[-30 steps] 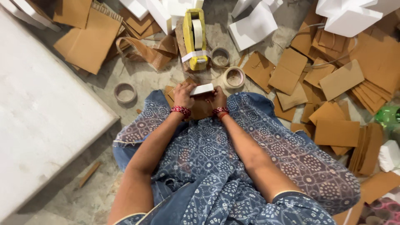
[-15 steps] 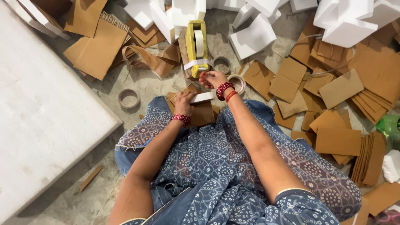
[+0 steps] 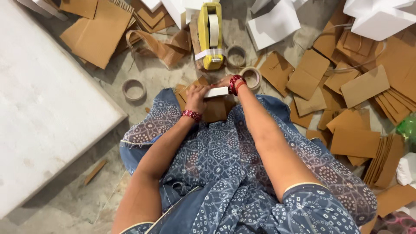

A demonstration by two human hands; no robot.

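At nine o'clock in my view lies a big white slab (image 3: 47, 108), flat and faintly grainy, its corner pointing toward the knees. Just past that corner, at about ten o'clock, an empty tape core (image 3: 134, 89) sits on the dusty floor (image 3: 86, 203), a plain cardboard ring.

Moving toward centre, I see the left hand (image 3: 197, 96) with its fingers (image 3: 203, 90) curled together and clamped on the left end of a small white block (image 3: 216, 92). The wrist wears red bangles, and the forearm runs straight up from the lap, elbow low, over blue patterned cloth. The block sits at the middle of the view, just above the knees, over a brown corrugated cardboard piece (image 3: 216, 110) resting on the lap.

At twelve o'clock stands a yellow tape dispenser (image 3: 210, 37), upright and narrow, with a pale roll in it, near the block but apart from it.

The right hand (image 3: 229, 82) meets the block's right end; its wrist bends sharply inward, red bangles showing. Its fingers are hidden behind the wrist, so I cannot tell how they stand. A tape roll (image 3: 251, 77) lies just beside that wrist.

From one to four o'clock, flat brown cardboard rectangles (image 3: 355, 86) lie scattered and stacked, with white foam blocks (image 3: 381, 19) beyond them.
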